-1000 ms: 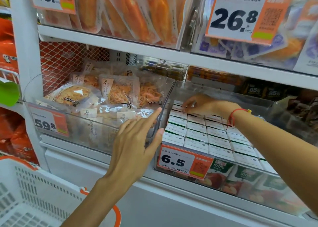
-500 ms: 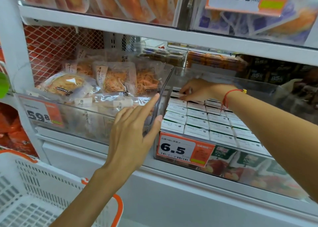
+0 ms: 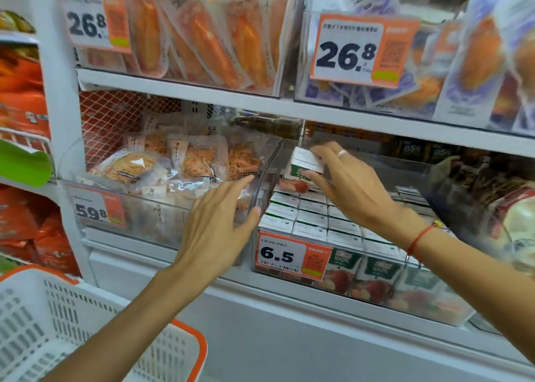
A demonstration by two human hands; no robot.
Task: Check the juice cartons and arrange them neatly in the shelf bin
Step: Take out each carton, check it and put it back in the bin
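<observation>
A clear plastic shelf bin [image 3: 434, 309] holds several rows of small juice cartons [image 3: 312, 219] with white tops and green and apple-printed sides. My right hand [image 3: 356, 187] grips one carton [image 3: 304, 167] at the bin's back left corner, lifted above the rows and tilted. My left hand [image 3: 220, 228] rests with straight fingers on the bin's left wall [image 3: 260, 184], thumb on its front corner. An orange tag reading 6.5 [image 3: 289, 255] hangs on the bin's front.
A neighbouring clear bin [image 3: 139, 225] at the left holds bagged snacks, tagged 59.8. The shelf above [image 3: 289, 106] carries packets with 26.8 tags and hangs low over the cartons. A white basket [image 3: 72, 329] with an orange rim sits at the lower left.
My right hand has lifted a carton out of the back row; before, it lay on the carton tops. The left hand stays on the bin wall. The camera has tilted up.
</observation>
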